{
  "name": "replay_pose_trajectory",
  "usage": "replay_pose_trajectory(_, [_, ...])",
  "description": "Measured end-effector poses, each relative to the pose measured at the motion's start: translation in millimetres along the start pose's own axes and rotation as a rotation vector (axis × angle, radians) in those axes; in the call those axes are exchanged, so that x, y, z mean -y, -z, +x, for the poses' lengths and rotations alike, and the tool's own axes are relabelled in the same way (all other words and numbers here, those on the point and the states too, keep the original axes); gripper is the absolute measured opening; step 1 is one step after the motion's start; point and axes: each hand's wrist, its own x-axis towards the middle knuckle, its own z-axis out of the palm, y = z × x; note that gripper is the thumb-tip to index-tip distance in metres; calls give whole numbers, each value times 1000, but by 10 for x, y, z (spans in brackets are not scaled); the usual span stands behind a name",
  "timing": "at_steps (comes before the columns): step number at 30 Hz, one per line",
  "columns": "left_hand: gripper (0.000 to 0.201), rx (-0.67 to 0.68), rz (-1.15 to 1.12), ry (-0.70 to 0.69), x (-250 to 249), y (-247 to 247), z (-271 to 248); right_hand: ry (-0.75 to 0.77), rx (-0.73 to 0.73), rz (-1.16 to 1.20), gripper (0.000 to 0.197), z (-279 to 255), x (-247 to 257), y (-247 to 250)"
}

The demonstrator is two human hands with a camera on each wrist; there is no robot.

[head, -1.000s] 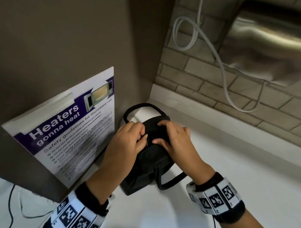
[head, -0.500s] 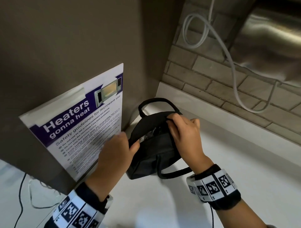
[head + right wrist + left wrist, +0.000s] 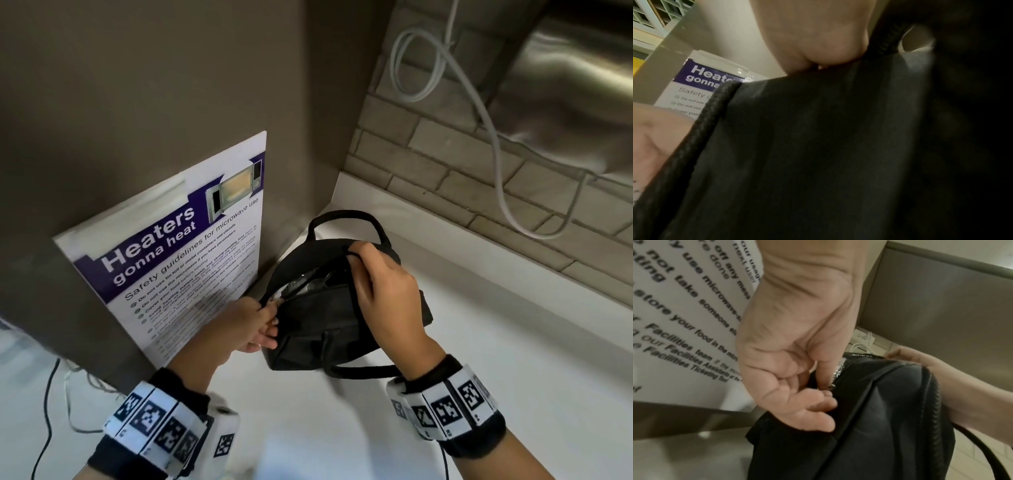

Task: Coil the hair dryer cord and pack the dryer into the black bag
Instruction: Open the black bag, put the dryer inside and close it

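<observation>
So the poster [image 3: 178, 253] just left of the left hand [image 3: 251, 323] reads "Heaters gonna heat" in white on purple, then "Safety guidelines for microwave use" with a little microwave picture; the left wrist view catches more lines, like "store your food in the micro..." and "Facilities team". The black bag [image 3: 329, 318] sits on the white counter [image 3: 496, 359] right between both hands, tucked in the corner by the grey panel [image 3: 154, 96]. Left hand is low at the bag's near-left end, thumb and forefinger pinching something small at the zipper end, other fingers loosely curled against the fabric. Right hand [image 3: 383, 291] is over the top, wrist bent, fingers curled onto the far rim and pulling the opening apart. Inside the gap there's something shiny grey, probably the dryer, can't tell for sure. Both wrists have black-and-white marker bands [image 3: 448, 407]. A white cable [image 3: 493, 137] loops on the brick wall up past the right hand.
</observation>
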Motion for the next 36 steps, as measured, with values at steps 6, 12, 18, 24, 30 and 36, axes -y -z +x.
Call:
replay_pose_trajectory(6, [17,61,-75,-105,25,43,-34,-56,-17,22,21,4,-27,31])
replay_pose_trajectory(12, [29,-85,-27,-345,-238,74,-230,168,121,-60,28,-83,309,-31])
replay_pose_trajectory(18, [27,-211,264,-644,-284,-44,-396,176,70,-29,9,-179,422,-257])
replay_pose_trajectory(24, [20,-84,213,-811,-174,2,-298,70,29,158,10,-157,341,-192])
replay_pose_trajectory(30, [29,-236,403,-1012,-146,-87,-220,57,2,209,8,-209,365,-155])
replay_pose_trajectory(36, [19,-341,427,-1009,-104,-83,-187,-15,-103,130,12,-134,183,35])
